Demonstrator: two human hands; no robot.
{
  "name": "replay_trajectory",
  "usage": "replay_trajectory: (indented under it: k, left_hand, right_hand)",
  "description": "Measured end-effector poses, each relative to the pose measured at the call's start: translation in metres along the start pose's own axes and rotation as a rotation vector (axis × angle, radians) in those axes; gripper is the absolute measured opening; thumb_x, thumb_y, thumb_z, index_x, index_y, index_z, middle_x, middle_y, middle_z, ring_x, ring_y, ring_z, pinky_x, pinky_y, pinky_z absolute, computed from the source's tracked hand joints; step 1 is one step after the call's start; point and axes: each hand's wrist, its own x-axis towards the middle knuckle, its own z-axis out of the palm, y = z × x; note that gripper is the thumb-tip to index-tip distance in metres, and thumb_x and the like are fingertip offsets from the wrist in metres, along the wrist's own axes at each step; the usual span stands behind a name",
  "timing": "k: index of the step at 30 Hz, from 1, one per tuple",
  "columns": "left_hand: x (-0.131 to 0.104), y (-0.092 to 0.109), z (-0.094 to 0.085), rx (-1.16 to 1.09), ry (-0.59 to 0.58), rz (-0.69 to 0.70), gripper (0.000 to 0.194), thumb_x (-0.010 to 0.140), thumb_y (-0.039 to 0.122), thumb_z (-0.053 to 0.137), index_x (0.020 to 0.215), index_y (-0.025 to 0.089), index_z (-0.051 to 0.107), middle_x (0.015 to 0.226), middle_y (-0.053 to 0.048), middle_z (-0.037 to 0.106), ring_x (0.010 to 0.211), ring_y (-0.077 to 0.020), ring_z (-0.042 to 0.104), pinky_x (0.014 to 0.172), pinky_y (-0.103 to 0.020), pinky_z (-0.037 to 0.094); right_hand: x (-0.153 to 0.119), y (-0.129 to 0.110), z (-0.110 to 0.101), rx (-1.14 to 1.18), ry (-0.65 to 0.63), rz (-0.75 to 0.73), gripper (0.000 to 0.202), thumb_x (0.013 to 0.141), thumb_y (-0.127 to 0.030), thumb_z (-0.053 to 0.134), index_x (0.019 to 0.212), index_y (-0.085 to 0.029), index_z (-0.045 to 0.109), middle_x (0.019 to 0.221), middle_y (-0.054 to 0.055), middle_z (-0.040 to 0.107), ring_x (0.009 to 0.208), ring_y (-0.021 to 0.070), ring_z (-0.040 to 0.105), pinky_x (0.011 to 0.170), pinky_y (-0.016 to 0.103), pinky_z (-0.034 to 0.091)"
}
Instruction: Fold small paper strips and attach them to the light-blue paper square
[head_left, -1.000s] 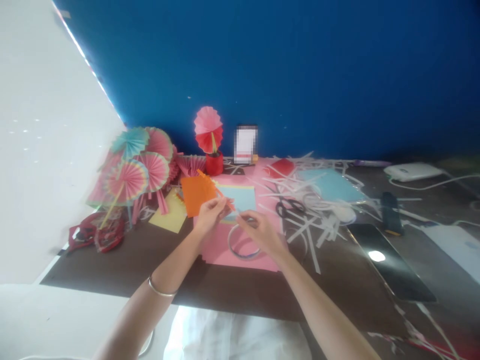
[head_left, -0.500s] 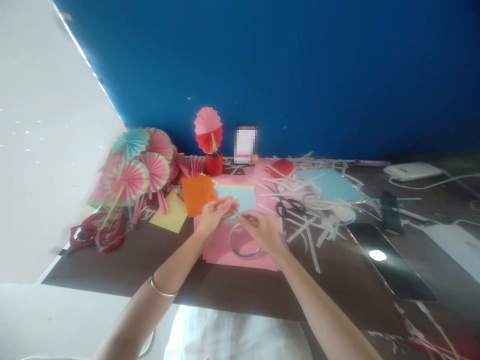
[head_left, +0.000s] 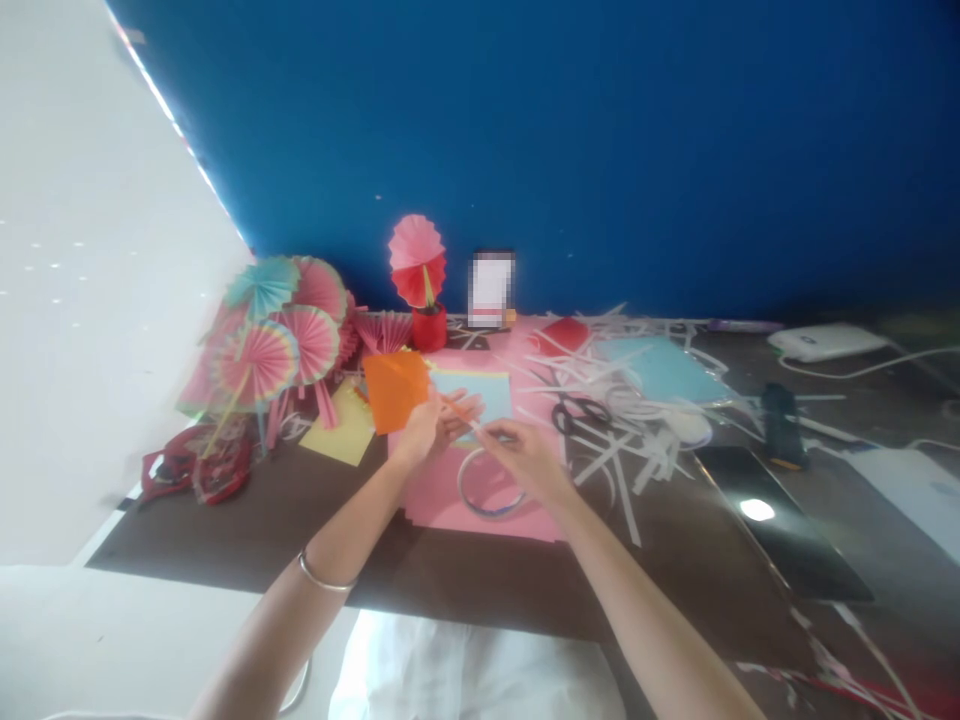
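Between my two hands runs a thin orange strip [head_left: 458, 410], slanting down to the right. My left hand [head_left: 435, 422] is closed on its upper part, and my right hand [head_left: 517, 450] pinches its lower, whitish end. A ring-shaped roll of tape [head_left: 491, 510] lies just below my right hand on pink paper [head_left: 442, 500]. Behind the hands is a light blue sheet [head_left: 491, 392] with yellow edging. An orange sheet [head_left: 394, 390] is left of it, partly over a yellow sheet [head_left: 339, 432].
Paper fans [head_left: 255, 360] crowd the left, near a red item [head_left: 169, 465]. A red pot [head_left: 429, 330] holds a pink and red fan. Black scissors [head_left: 581, 415], white strips [head_left: 660, 450], a blue packet [head_left: 664, 368] and a phone [head_left: 780, 520] lie right.
My left hand has turned and shifted slightly left, and the orange strip now shows between the hands. My right hand has hardly moved.
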Motion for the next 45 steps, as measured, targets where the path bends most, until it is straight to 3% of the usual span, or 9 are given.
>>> replay_trajectory:
  k: [7, 10, 15, 21, 25, 30, 36, 40, 45]
  left_hand:
    - [-0.001, -0.011, -0.007, 0.270, -0.086, 0.004, 0.033, 0.065, 0.036, 0.073, 0.086, 0.011, 0.068, 0.099, -0.014, 0.068, 0.095, -0.0263, 0.063, 0.089, -0.040, 0.046]
    - [-0.001, -0.015, -0.010, 0.389, -0.072, 0.060, 0.032, 0.068, 0.037, 0.070, 0.088, 0.013, 0.069, 0.092, -0.011, 0.070, 0.090, -0.0235, 0.065, 0.086, -0.038, 0.048]
    - [-0.005, -0.017, -0.007, 0.559, -0.061, 0.161, 0.026, 0.069, 0.039, 0.067, 0.077, 0.015, 0.071, 0.091, -0.008, 0.071, 0.091, -0.0233, 0.064, 0.080, -0.032, 0.051]
    - [-0.007, -0.017, -0.004, 0.527, -0.034, 0.180, 0.027, 0.069, 0.038, 0.067, 0.079, 0.014, 0.071, 0.081, -0.007, 0.071, 0.079, -0.0215, 0.067, 0.077, -0.034, 0.053]
    - [-0.009, -0.014, -0.004, 0.599, 0.021, 0.209, 0.027, 0.065, 0.038, 0.070, 0.075, 0.013, 0.072, 0.072, -0.007, 0.071, 0.073, -0.0219, 0.068, 0.072, -0.034, 0.054]
    - [-0.011, -0.011, -0.001, 0.685, 0.053, 0.247, 0.027, 0.063, 0.036, 0.072, 0.077, 0.013, 0.072, 0.077, -0.009, 0.071, 0.075, -0.0226, 0.067, 0.070, -0.032, 0.054]
    - [-0.010, -0.015, -0.002, 0.793, 0.143, 0.332, 0.016, 0.063, 0.030, 0.071, 0.072, 0.017, 0.072, 0.075, -0.007, 0.071, 0.073, -0.0223, 0.066, 0.067, -0.031, 0.051]
    - [-0.011, -0.018, -0.006, 0.828, 0.123, 0.431, 0.014, 0.063, 0.029, 0.072, 0.073, 0.020, 0.073, 0.073, -0.005, 0.071, 0.072, -0.0214, 0.066, 0.071, -0.030, 0.050]
    - [-0.013, -0.019, 0.000, 0.693, 0.215, 0.304, 0.032, 0.060, 0.028, 0.074, 0.091, 0.018, 0.071, 0.069, -0.004, 0.071, 0.068, -0.0190, 0.065, 0.067, -0.029, 0.050]
  right_hand:
    - [0.001, 0.002, -0.002, 0.081, -0.016, 0.011, 0.022, 0.072, -0.039, 0.060, 0.073, -0.018, 0.065, 0.077, 0.002, 0.068, 0.065, 0.0171, 0.064, 0.058, 0.027, 0.053]
    - [-0.002, 0.000, -0.003, 0.064, -0.012, 0.028, 0.020, 0.070, -0.037, 0.061, 0.068, -0.018, 0.062, 0.073, 0.001, 0.066, 0.056, 0.0150, 0.062, 0.051, 0.025, 0.051]
    - [-0.006, -0.003, -0.002, 0.003, 0.090, -0.056, 0.022, 0.071, -0.038, 0.061, 0.082, -0.018, 0.064, 0.082, 0.003, 0.067, 0.055, 0.0133, 0.062, 0.047, 0.023, 0.050]
    - [-0.004, 0.004, 0.000, -0.111, 0.286, -0.204, 0.014, 0.073, -0.032, 0.061, 0.073, -0.019, 0.067, 0.072, 0.003, 0.068, 0.066, 0.0163, 0.064, 0.059, 0.026, 0.053]
    - [-0.001, 0.009, -0.001, -0.191, 0.288, -0.283, 0.013, 0.074, -0.029, 0.060, 0.075, -0.020, 0.069, 0.075, 0.004, 0.069, 0.069, 0.0165, 0.064, 0.062, 0.026, 0.053]
    - [0.000, 0.013, -0.004, -0.319, 0.262, -0.344, 0.014, 0.076, -0.029, 0.058, 0.079, -0.021, 0.070, 0.077, 0.003, 0.069, 0.067, 0.0153, 0.063, 0.060, 0.025, 0.051]
    - [0.000, 0.016, -0.004, -0.500, 0.250, -0.306, 0.018, 0.079, -0.033, 0.054, 0.082, -0.023, 0.069, 0.079, 0.002, 0.069, 0.066, 0.0153, 0.062, 0.060, 0.025, 0.047]
    - [-0.001, 0.013, -0.004, -0.680, 0.251, -0.317, 0.020, 0.081, -0.031, 0.051, 0.085, -0.024, 0.069, 0.081, 0.002, 0.069, 0.066, 0.0155, 0.062, 0.061, 0.026, 0.043]
    - [-0.005, 0.006, -0.001, -0.854, 0.295, -0.398, 0.021, 0.084, -0.029, 0.048, 0.076, -0.023, 0.067, 0.074, 0.001, 0.066, 0.062, 0.0137, 0.058, 0.058, 0.025, 0.035]
